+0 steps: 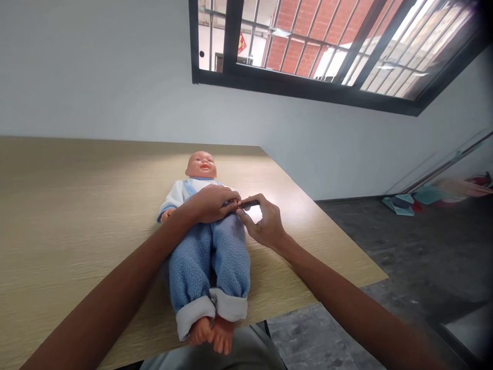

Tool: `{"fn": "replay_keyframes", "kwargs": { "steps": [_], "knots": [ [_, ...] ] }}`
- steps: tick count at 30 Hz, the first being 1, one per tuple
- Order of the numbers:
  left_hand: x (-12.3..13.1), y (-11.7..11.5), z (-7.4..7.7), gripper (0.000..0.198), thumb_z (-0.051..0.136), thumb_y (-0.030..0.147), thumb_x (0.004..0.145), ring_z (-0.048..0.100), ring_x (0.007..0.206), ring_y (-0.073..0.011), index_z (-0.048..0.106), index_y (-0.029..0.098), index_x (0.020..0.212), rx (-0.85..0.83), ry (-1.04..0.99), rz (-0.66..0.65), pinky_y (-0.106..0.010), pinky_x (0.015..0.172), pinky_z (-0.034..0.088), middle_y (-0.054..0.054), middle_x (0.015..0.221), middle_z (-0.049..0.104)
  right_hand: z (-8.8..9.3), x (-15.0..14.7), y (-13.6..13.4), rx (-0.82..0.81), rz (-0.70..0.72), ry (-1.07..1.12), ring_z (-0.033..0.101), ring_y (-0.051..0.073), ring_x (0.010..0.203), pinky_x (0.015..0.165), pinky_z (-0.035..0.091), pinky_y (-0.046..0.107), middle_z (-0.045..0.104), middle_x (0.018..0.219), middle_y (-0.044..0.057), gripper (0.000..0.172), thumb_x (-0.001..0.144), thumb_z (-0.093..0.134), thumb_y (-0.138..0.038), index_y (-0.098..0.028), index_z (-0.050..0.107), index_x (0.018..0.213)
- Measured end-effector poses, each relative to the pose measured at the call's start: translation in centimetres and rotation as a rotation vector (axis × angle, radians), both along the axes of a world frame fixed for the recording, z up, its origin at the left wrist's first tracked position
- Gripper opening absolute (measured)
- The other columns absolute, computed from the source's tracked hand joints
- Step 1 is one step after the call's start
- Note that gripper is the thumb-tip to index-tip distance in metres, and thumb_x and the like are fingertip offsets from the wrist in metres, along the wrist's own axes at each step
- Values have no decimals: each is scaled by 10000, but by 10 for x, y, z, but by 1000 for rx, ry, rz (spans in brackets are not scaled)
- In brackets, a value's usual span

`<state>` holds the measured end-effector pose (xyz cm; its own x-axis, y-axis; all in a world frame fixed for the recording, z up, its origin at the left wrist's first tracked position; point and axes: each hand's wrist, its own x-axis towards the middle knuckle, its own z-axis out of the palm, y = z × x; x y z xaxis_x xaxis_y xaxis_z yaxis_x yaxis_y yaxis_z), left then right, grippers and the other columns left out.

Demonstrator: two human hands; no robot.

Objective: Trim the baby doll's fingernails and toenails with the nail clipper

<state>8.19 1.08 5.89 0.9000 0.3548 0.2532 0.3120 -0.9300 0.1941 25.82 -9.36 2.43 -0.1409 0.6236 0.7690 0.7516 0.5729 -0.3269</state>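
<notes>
Head view, one frame

- Doll (210,246) lies on its back along the table (77,205), near the right front corner, head away from the person. Its bare feet (211,334) hang just past the front edge. Lying flat, its front faces up and both hands can get at it
- Left hand (211,203) lies palm down across the doll's middle, where the white top meets the blue fleece trousers (227,257). The fingers are bent, tips pressed into the cloth at the doll's side. Judgement: this hand pins the body so it does not slide. Whether the tips actually pinch any cloth, I cannot tell
- Right hand (265,223) sits just beside the doll's waist, thumb and forefinger closed on a small dark piece (250,204), which touches the left fingertips. The other fingers curl loosely. A fine pinch suits so small a thing

Hard to make out:
- What the small dark piece is, and whether it is fixed to the clothing
- The doll's far arm, hidden under the left hand
- The person's lap shows below the table edge, cut off
- The window (308,51) shows brick beyond; coloured items on the floor (404,203) are blurred
</notes>
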Motion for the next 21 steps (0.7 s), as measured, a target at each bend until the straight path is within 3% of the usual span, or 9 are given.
{"fn": "replay_keyframes", "kwargs": {
  "steps": [8,13,18,21],
  "knots": [
    [0,1,0,255,422,333,994,628,905,-228,650,224,1033,8,-1,0,-331,757,415,-51,977,706,-2,-1,-2,28,8,-60,708,201,840,738,589,360,720,923,49,183,900,660,-278,-226,561,1045],
    [0,1,0,254,416,330,994,630,903,-227,643,220,1021,16,-3,-2,-332,754,413,-50,992,708,0,-1,-2,26,14,-134,661,210,798,699,562,374,689,886,61,108,922,619,-262,-219,572,1008],
    [0,0,0,257,409,333,999,629,901,-228,639,219,1004,23,-1,-6,-331,748,412,-48,975,708,0,-1,0,24,16,-156,645,225,833,829,550,443,687,901,66,53,928,596,-234,-223,572,973],
    [0,0,0,259,408,326,998,629,897,-226,643,219,1006,27,-2,-5,-326,744,412,-48,961,706,0,-1,-1,3,17,-130,648,222,834,786,558,417,679,894,60,87,927,611,-259,-225,568,995]
  ]
}}
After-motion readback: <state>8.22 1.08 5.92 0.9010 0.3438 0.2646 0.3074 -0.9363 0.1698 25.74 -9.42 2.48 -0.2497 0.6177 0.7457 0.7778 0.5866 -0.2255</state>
